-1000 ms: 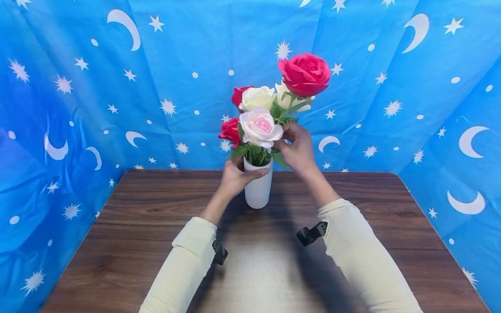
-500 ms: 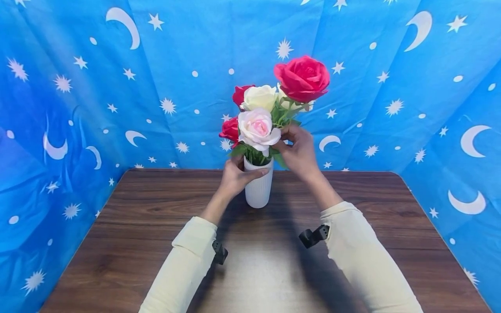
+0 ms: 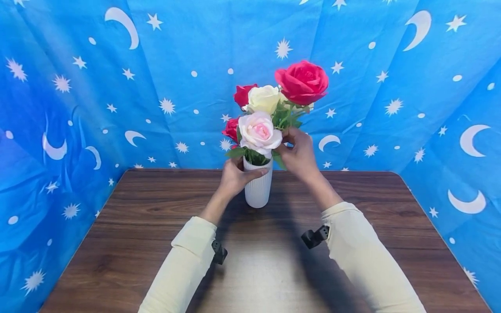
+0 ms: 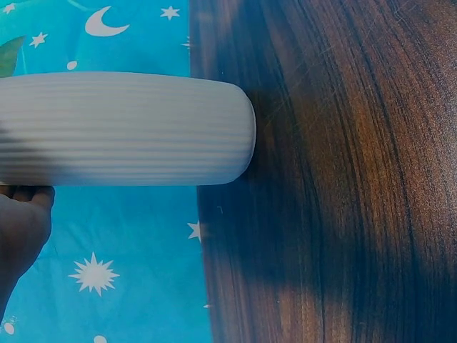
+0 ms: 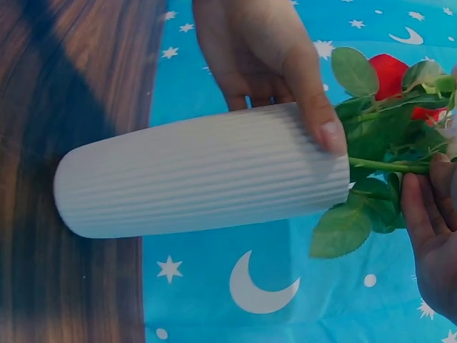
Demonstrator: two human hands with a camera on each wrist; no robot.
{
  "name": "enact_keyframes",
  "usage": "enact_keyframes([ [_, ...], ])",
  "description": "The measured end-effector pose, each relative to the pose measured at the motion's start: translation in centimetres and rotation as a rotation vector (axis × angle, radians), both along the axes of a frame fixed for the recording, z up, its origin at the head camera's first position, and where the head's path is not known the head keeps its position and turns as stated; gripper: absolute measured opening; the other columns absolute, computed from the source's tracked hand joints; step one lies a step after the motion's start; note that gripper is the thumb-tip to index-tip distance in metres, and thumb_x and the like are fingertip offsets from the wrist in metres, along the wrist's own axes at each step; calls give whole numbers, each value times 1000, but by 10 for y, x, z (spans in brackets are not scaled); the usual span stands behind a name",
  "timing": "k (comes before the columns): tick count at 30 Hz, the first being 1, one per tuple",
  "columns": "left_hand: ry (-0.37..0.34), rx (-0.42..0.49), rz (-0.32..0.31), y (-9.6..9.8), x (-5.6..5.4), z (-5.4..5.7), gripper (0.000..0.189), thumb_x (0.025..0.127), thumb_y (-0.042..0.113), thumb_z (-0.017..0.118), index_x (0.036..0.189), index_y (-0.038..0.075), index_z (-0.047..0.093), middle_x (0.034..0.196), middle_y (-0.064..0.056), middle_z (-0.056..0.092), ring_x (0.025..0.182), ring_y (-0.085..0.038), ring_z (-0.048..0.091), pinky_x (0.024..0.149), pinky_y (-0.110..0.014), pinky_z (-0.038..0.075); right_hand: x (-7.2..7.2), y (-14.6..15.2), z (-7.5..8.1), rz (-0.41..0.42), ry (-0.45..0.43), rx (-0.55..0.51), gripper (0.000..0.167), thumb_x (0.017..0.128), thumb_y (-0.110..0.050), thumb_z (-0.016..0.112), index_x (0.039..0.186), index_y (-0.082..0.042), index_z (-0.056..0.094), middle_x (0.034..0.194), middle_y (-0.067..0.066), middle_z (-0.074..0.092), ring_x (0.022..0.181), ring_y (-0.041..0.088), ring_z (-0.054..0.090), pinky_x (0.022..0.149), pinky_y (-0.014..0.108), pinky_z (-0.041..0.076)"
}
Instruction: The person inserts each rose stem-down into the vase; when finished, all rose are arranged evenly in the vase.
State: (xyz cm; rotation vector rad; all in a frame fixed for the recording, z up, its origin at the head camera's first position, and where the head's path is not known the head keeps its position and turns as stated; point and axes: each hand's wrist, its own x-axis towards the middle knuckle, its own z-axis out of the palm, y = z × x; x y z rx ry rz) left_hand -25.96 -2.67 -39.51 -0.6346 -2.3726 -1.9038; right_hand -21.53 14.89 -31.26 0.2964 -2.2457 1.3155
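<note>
A white ribbed vase [image 3: 258,189] stands upright on the table, full of roses. My left hand [image 3: 234,177] grips it near the rim, its thumb [image 5: 314,100] lying across the vase's side in the right wrist view. Just above the rim, my right hand [image 3: 298,152] pinches a green rose stem [image 5: 385,166] that runs into the vase mouth. Over that hand a large red rose [image 3: 303,83] rises highest. A pale pink rose [image 3: 258,130] faces front, with a cream rose [image 3: 263,100] behind it. Red roses [image 3: 231,128] show at the left; another pale bloom is mostly hidden behind the large red one.
The brown wooden table [image 3: 137,243] ends just behind the vase. Blue cloth [image 3: 188,56] with white moons and stars hangs at the back and both sides. Green leaves [image 5: 343,230] spread around the vase's mouth.
The large red rose has sunk somewhat lower, and the pale pink and cream blooms have shifted slightly. The left hand keeps its hold on the vase, which stays in place.
</note>
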Motion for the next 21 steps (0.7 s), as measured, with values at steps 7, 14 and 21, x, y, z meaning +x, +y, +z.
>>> enact_keyframes([
  [7, 2, 21, -12, 2, -2, -2, 72, 78, 12, 88, 140, 7, 53, 141, -14, 64, 133, -28, 60, 119, -45, 45, 2, 4, -4, -12, 0, -5, 15, 89, 1, 71, 102, 8, 67, 99, 27, 73, 88, 38, 73, 87, 48, 63],
  [14, 10, 32, -5, 0, -2, 0, 70, 77, 13, 89, 138, 9, 56, 138, -11, 65, 129, -27, 63, 112, -44, 51, -5, 2, 2, 6, 6, -69, 16, 89, 7, 64, 104, 12, 66, 105, 29, 72, 98, 39, 73, 82, 21, 62],
  [21, 57, 49, -23, 0, -4, -2, 72, 76, 11, 89, 139, 9, 55, 139, -11, 64, 129, -27, 63, 113, -43, 51, -8, 2, 14, 11, 105, -98, 9, 88, 9, 62, 97, 11, 65, 97, 28, 71, 78, 2, 67, 71, 9, 56],
])
